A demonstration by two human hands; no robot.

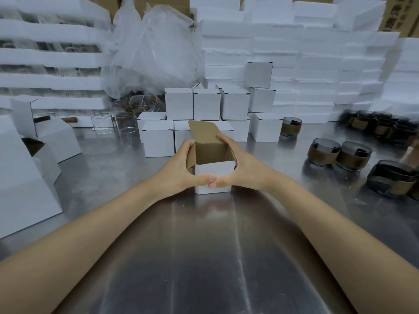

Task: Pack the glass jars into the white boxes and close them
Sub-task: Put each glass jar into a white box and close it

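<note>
While its lid flap stands raised, the open white box [213, 177] is gripped from both sides by the left hand [181, 168] and right hand [240, 168] on the steel table [204, 257]; dark glass jars [340, 152] are grouped well apart at right.

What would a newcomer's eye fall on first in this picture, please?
First comes the open white box at the centre of the steel table, brown lid flap up, gripped by the left hand and right hand. Behind it stand closed white boxes, and dark glass jars with brown bands sit to the right.
</note>
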